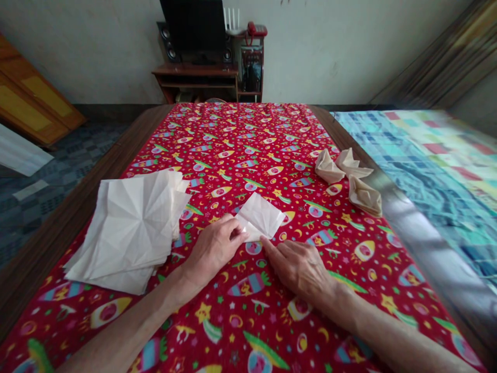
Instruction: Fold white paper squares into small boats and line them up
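A small piece of white paper (262, 213), folded into a roughly square shape with creases, lies on the red patterned cloth in front of me. My left hand (219, 241) is closed, its thumb and index finger pinching the paper's lower left corner. On the other side, my right hand (297, 264) rests low on the cloth. Its index finger stretches out and touches the paper's lower edge, while the other fingers curl loosely and the thumb is hidden. Left of my left hand lies a stack of creased white paper sheets (134, 223).
Three folded paper shapes, one a boat-like piece (365, 196), stand at the right of the red cloth (233, 134). The table's dark wooden edge (112, 147) shows along both sides. Beyond are a desk (194, 70) with a monitor (196, 31) and a bed (419, 155) at right.
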A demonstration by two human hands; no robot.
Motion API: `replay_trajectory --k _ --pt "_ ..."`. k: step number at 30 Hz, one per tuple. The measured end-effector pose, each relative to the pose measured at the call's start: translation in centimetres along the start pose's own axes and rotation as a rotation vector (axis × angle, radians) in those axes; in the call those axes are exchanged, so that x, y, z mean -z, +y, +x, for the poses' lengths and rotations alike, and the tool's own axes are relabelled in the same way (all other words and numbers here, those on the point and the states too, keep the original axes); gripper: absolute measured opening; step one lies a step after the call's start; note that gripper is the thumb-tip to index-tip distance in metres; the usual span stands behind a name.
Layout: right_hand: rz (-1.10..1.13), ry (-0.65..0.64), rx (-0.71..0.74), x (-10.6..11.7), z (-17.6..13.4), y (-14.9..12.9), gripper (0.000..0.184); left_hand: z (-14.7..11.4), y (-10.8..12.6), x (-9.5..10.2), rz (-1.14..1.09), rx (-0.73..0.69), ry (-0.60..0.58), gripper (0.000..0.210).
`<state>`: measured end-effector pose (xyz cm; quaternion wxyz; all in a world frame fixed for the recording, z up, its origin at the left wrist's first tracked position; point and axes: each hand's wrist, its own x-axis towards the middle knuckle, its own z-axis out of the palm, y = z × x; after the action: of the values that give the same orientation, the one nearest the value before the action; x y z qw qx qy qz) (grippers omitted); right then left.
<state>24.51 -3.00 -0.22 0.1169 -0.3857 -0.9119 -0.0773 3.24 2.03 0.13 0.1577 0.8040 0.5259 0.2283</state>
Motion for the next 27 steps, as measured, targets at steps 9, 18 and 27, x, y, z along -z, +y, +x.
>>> replay_trajectory --k 9,18,27 --pt "-0.020 -0.009 0.033 0.65 0.15 -0.25 0.043 -0.02 0.13 0.14 0.004 0.007 -0.013 0.021" --pt "-0.024 -0.001 0.023 0.39 0.04 -0.24 0.039 -0.12 0.04 0.12 0.005 -0.015 0.005 0.020" --pt "-0.022 -0.036 -0.011 0.56 -0.19 -0.50 0.046 -0.12 0.29 0.27 -0.004 -0.014 0.003 0.021"
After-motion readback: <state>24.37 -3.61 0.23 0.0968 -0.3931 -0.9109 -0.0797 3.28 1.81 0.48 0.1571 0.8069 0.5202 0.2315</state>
